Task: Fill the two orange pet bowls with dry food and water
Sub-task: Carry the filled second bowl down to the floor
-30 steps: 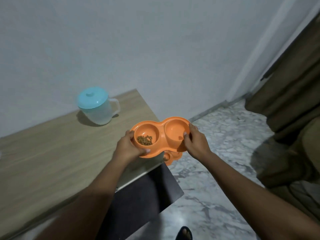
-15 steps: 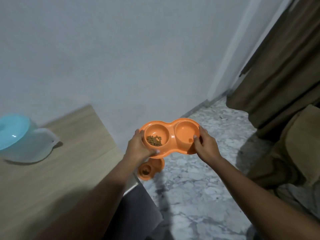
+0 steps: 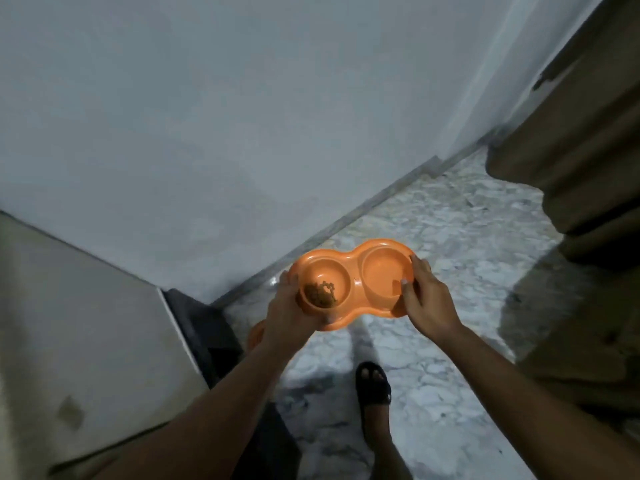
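An orange double pet bowl hangs in the air over the marble floor, held at both ends. My left hand grips its left end and my right hand grips its right end. The left cup holds a small heap of brown dry food. The right cup looks orange inside; water in it cannot be told. A second orange bowl peeks out on the floor below my left wrist, mostly hidden.
The wooden table fills the left side, its dark leg beside the wall. A brown curtain hangs at the right. My sandalled foot stands on the marble floor.
The double bowl has moved off the table edge and out over the floor, held in both hands. The view has swung right and down, so the blue-lidded jug has left the frame.
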{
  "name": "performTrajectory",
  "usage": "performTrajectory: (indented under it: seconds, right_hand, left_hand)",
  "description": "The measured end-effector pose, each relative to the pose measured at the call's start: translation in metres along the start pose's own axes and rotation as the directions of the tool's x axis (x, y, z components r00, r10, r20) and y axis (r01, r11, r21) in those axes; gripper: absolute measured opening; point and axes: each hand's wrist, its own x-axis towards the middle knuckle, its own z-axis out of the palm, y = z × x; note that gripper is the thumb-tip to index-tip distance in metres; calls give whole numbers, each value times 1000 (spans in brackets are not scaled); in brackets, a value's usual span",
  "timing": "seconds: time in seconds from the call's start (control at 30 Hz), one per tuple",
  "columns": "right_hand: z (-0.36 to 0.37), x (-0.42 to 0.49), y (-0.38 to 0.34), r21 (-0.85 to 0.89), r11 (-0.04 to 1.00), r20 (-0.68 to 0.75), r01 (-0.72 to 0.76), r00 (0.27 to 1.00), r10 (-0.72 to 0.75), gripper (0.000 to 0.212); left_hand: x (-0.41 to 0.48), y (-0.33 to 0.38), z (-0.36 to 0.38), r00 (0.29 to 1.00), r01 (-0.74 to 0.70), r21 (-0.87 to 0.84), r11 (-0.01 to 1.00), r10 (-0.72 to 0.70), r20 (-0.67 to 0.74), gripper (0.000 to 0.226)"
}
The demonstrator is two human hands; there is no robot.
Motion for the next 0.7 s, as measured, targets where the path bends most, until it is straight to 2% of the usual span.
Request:
performTrajectory:
  seconds: [0.07, 0.1, 0.17, 0.23, 0.3, 0.33, 0.4, 0.43, 0.47, 0.5, 0.53, 0.6, 0.63, 0.7]
  right_hand:
    - [16, 33, 25, -52, 998, 24, 47, 999, -46, 69]
    - [34, 57, 52, -55, 998, 39, 25, 999, -23, 67]
    - [30, 70, 60, -67, 996, 34, 64, 998, -61, 64]
    - [54, 108, 98, -44, 995, 30, 89, 996, -87, 61]
    - [48, 115, 103, -77, 994, 4, 75, 997, -75, 61]
    - [94, 151, 141, -61, 992, 29, 107, 994, -106, 61]
    - [98, 172, 156, -66, 989, 50, 133, 990, -130, 63]
    - [144, 198, 194, -73, 991, 107, 114, 989, -106, 63]
    - [152, 209, 211, -66, 988, 65, 142, 988, -137, 63]
    - [146, 217, 209, -77, 985, 92, 152, 985, -144, 62]
    - [193, 234, 248, -73, 987, 133, 146, 982, -136, 60]
    - [203, 251, 256, -83, 979, 131, 188, 976, -176, 61]
    - [244, 258, 284, -72, 982, 163, 176, 973, -162, 62]
    - [261, 265, 288, -66, 979, 168, 196, 969, -182, 62]
  left_hand:
    - [28, -22, 32, 1000, 12, -27, 1000, -12, -8, 97]
    - [55, -47, 62, 998, 36, -20, 999, -37, -49, 98]
    - [61, -44, 73, 997, 15, -9, 1000, -16, -70, 103]
    - [94, -69, 118, 992, 70, -22, 997, -72, -107, 108]
    - [96, -62, 129, 995, 79, -18, 997, -80, -61, 110]
    - [133, -108, 170, 985, 140, -45, 989, -144, -94, 114]
    - [151, -106, 178, 986, 137, -65, 988, -142, -84, 122]
    - [179, -150, 212, 977, 190, -77, 979, -196, -80, 122]
    - [188, -153, 220, 982, 171, -109, 979, -178, -60, 120]
    - [196, -149, 222, 987, 148, -111, 983, -155, -50, 119]
    - [216, -191, 252, 974, 202, -91, 975, -210, -84, 120]
    - [233, -197, 257, 978, 142, -94, 985, -155, -139, 127]
    - [247, -244, 283, 966, 188, -58, 981, -195, -171, 132]
    - [257, -262, 282, 968, 183, -32, 983, -186, -168, 133]
